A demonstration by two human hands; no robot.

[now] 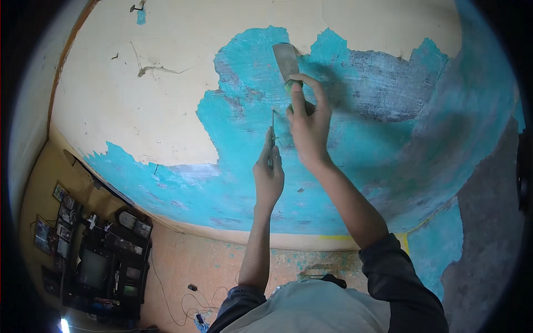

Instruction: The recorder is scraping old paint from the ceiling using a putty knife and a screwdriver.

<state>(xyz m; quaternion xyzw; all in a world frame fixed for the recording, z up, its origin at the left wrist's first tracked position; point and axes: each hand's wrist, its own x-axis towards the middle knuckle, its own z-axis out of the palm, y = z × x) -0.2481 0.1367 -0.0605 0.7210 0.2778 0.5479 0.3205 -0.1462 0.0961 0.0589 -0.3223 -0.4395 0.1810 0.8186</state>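
Observation:
My right hand (310, 125) is closed round the green handle of a scraper (286, 60). Its wide flat blade points up and lies against the wall, by the ragged border between cream paint (161, 111) and bare turquoise (244, 144). Lower and to the left, my left hand (268, 175) grips a thin tool (273, 123), seen edge-on. Its narrow tip points up at the turquoise surface; whether it touches I cannot tell. The tool's full shape is hidden by my fingers.
A nail (135, 8) sticks out at the upper left, and a crack (158, 69) runs through the cream paint. Dark shelving (105, 266) with a television stands at the lower left. Cables (186, 311) and paint flakes lie on the floor. Bare grey patches (383, 83) show at the right.

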